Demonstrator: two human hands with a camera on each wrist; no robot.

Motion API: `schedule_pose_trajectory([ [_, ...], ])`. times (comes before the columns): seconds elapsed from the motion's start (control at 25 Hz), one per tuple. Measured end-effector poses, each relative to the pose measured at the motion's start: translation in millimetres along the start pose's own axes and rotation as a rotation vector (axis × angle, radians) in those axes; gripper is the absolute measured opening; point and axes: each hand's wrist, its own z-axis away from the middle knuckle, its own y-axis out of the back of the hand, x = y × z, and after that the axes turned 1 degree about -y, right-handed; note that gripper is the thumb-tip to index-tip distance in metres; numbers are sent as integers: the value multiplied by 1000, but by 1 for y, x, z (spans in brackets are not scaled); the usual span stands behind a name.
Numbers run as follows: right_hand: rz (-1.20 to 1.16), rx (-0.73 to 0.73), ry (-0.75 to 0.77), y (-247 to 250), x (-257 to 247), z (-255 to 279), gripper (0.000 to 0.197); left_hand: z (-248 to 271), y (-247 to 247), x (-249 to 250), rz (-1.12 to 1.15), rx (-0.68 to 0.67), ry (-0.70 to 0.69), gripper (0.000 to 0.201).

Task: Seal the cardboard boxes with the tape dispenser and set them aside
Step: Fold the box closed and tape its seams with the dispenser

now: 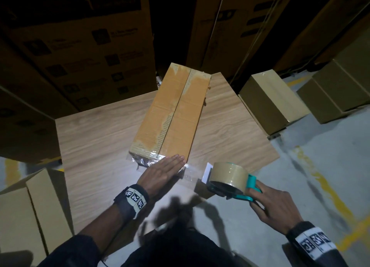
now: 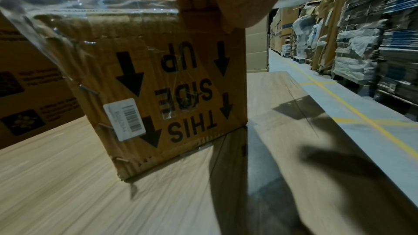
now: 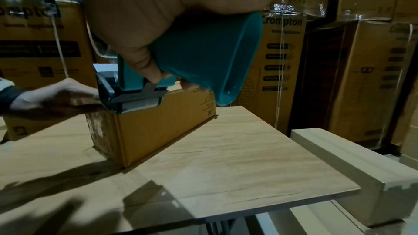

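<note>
- Nearest to us, our right hand (image 1: 274, 204) wraps its fingers round the teal handle of the tape dispenser (image 1: 230, 181), which hangs just off the bench's near right edge with its tan roll on top.
- A clear strip of tape (image 1: 191, 171) runs from the dispenser's mouth to the near end of the box, not yet cut.
- Our left hand (image 1: 162, 169) lies flat, fingers straight and together, pressing that strip down on the box's near right top corner.
- The cardboard box (image 1: 172, 110) is long and narrow and sits on the wood-grain bench (image 1: 96, 138), running away from us; its two top flaps meet along a centre seam that looks still untaped, with pale patches where the paper has been torn away.
- Clear tape already covers the near end face and folds over the top edge.
- We judge the box light and fairly stiff, but the flaps may give under pressure at the seam; holding it by the long sides, or flat on the top near an end as now, seems safest. The tape is thin and sticky and could wrinkle if the pull goes slack.
- The end face reads "THIS SIDE UP" with arrows, printed upside down as the box now sits, beside a small white barcode label (image 2: 124, 119) whose text is too small to read.
- Large cartons (image 3: 282, 56) behind the bench carry the name "Crompton"; plain boxes (image 1: 270, 100) stand on the floor to the right.
</note>
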Motion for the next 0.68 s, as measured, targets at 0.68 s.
schedule_pose_trajectory([
  [0.68, 71, -150, 63, -153, -16, -66, 62, -3, 2, 2, 28, -74, 76, 69],
])
